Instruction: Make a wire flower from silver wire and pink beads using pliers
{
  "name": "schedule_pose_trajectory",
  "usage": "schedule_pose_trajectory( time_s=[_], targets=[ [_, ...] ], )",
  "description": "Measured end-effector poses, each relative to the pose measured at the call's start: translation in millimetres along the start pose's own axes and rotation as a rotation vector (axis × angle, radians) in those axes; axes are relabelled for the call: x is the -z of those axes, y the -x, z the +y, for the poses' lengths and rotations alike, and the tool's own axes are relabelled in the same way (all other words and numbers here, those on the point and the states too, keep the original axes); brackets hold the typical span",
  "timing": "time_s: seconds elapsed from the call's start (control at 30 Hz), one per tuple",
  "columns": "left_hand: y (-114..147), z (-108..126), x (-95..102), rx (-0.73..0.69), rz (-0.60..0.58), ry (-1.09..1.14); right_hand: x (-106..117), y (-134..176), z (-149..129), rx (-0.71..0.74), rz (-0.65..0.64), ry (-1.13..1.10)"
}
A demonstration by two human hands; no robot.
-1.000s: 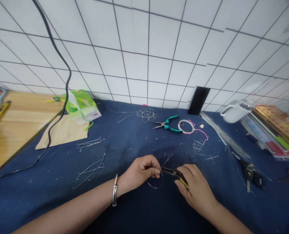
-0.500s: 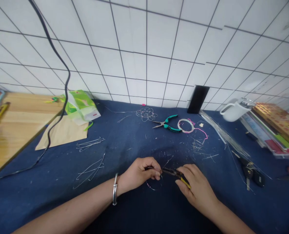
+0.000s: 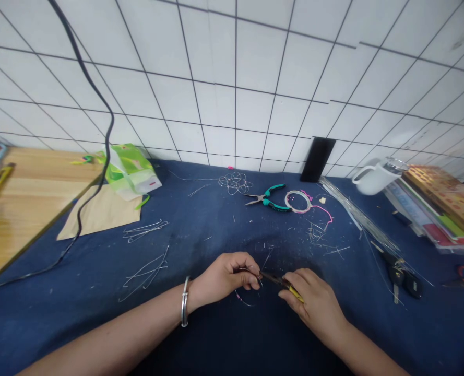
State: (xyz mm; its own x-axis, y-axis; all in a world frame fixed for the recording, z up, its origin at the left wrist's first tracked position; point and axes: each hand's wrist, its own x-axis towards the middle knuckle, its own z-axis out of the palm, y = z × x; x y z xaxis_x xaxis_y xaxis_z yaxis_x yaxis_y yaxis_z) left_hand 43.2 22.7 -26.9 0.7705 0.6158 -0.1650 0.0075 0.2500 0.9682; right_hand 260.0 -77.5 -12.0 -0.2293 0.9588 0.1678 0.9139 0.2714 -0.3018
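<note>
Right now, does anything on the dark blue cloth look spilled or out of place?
Thin silver wire scraps lie scattered beyond the bare right hand; they look untidy against the gathered bundle of long silver wires.

Across the upper half of the frame, a white wall (image 3: 212,57) ruled into a grid by thin dark lines, with breaks in them toward the upper right and a faint smudge near the corner. Below, meeting the wall's foot, a worktop (image 3: 94,277) covered in dark blue. At left, a glossy pale wooden surface (image 3: 39,180). Softly lit; dims to near black at bottom centre.
</note>
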Motion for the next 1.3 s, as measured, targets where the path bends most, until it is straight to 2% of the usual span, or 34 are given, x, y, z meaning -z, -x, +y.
schedule_pose_trajectory(
  time_s=[0.43,0.73,1.1,1.3],
  targets=[
    [1.1,6.3,0.5,0.014,-0.025,0.002,-0.3,0.6,0.0,-0.016,0.007,0.006],
    [1.5,4.2,-0.4,-0.007,0.022,-0.016,-1.1,0.3,0.7,-0.004,0.016,0.008],
    [2.0,5.3,-0.2,0.012,0.029,-0.022,5.3,-3.0,-0.8,-0.003,-0.068,-0.070],
    [2.3,3.8,1.8,0.031,0.010,0.013,5.6,-3.7,-0.5,0.001,-0.054,-0.059]
  ],
)
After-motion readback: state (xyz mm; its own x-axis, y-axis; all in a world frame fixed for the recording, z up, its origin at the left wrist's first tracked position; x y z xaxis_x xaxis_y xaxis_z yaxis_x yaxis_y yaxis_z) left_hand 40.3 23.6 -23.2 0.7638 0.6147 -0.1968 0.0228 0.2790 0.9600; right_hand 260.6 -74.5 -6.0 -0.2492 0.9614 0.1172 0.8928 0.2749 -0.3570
